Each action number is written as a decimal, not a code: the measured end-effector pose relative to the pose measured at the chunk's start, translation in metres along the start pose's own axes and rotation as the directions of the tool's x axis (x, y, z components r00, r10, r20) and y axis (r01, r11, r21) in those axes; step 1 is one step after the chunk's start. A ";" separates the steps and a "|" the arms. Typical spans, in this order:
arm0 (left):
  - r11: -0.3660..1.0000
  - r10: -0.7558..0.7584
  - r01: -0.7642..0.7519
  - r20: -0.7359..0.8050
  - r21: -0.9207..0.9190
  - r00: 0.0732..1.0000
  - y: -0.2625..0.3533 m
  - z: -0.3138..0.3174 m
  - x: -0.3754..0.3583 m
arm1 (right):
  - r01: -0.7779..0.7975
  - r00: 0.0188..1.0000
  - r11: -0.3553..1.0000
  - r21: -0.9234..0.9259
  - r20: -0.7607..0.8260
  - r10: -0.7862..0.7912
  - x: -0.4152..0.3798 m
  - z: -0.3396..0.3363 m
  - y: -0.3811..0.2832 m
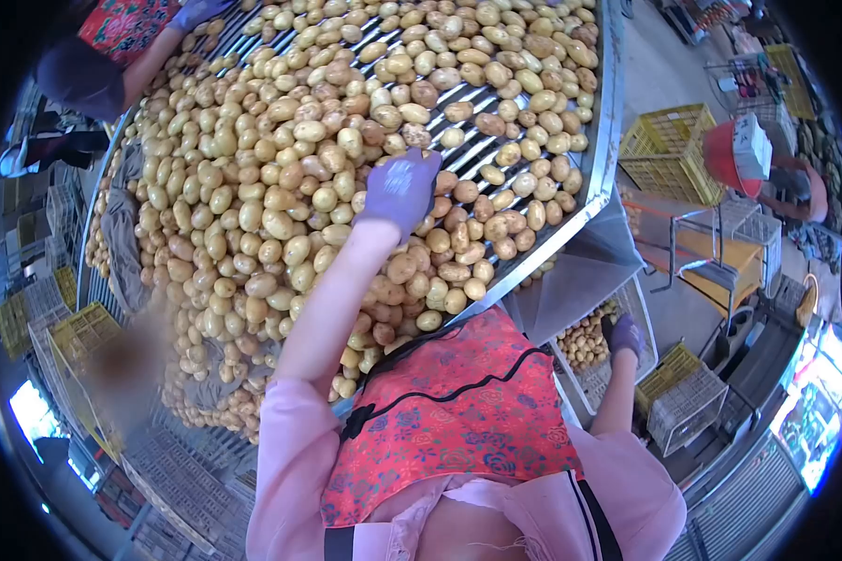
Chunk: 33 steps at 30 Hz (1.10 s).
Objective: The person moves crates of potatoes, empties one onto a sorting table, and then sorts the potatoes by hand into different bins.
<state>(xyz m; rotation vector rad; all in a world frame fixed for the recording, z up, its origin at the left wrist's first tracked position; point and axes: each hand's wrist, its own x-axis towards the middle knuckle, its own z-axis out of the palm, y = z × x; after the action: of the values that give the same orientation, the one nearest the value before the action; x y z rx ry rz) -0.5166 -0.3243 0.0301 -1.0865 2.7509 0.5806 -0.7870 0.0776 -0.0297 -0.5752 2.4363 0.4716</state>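
Potatoes (281,196) lie heaped over a metal-barred sorting table. My left hand (402,192), in a purple glove, reaches into the heap near some bare bars (472,96). Its fingers are curled against the potatoes; whatever they hold is hidden. Lower right, a white plastic crate (649,323) contains smaller potatoes (585,342). Over the crate's right side is my right hand (626,337), also gloved, its dark fingertips pointing inward over the crate. The fingers look apart, and I make out nothing in them.
A metal rim (612,112) edges the table, with a grey chute (580,280) slanting down to the crate. Yellow crates (669,150) stand at right. Another person's gloved hand (196,11) works at upper left. Grey cloth (122,238) lies along the left edge.
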 end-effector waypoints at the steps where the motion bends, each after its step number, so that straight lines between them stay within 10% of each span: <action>1: 0.993 0.027 -0.034 0.063 0.110 0.998 0.002 0.002 0.019 | -0.067 0.987 0.977 -0.201 -0.160 0.035 -0.016 -0.013 -0.023; 3: 0.978 0.024 -0.059 0.172 0.198 0.985 0.003 0.019 0.048 | 0.228 0.809 0.963 0.141 -0.578 -0.107 0.002 -0.005 -0.061; 5: 0.935 -0.057 -0.101 0.425 0.340 0.903 0.013 0.019 0.065 | 0.525 0.585 0.851 -0.015 -0.720 -0.373 0.012 -0.006 -0.122; 8: 0.931 -0.072 -0.097 0.440 0.351 0.895 0.007 0.014 0.076 | 0.596 0.616 0.788 -0.156 -0.541 -0.573 0.015 -0.032 -0.226; 15: 0.948 -0.060 -0.049 0.327 0.313 0.943 0.001 0.023 0.065 | 0.528 0.634 0.837 -0.146 -0.588 -0.503 0.115 -0.085 -0.285; 23: 0.944 -0.188 0.248 0.265 -0.217 0.946 -0.022 -0.011 0.042 | 0.682 0.254 0.617 -0.393 -0.664 -0.704 0.103 -0.114 -0.330; 26: 0.287 -0.182 0.330 0.287 -0.899 0.940 -0.027 -0.021 0.004 | 0.733 0.495 0.607 -0.307 -0.371 -0.786 0.108 -0.137 -0.344; 29: -0.210 -0.110 0.241 0.267 -0.948 0.957 -0.032 -0.026 -0.022 | 0.778 0.524 0.555 -0.294 -0.181 -0.832 0.094 -0.152 -0.359; 33: -0.530 -0.198 0.087 0.223 -0.843 0.954 -0.023 -0.017 -0.045 | 0.856 0.407 0.503 -0.119 -0.447 -0.797 0.098 -0.129 -0.347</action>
<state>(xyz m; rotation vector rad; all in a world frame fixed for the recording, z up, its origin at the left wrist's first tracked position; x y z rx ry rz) -0.4681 -0.3177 0.0499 -1.4271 0.8644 3.3133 -0.7455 -0.3015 -0.0597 -1.8934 2.1317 -0.3039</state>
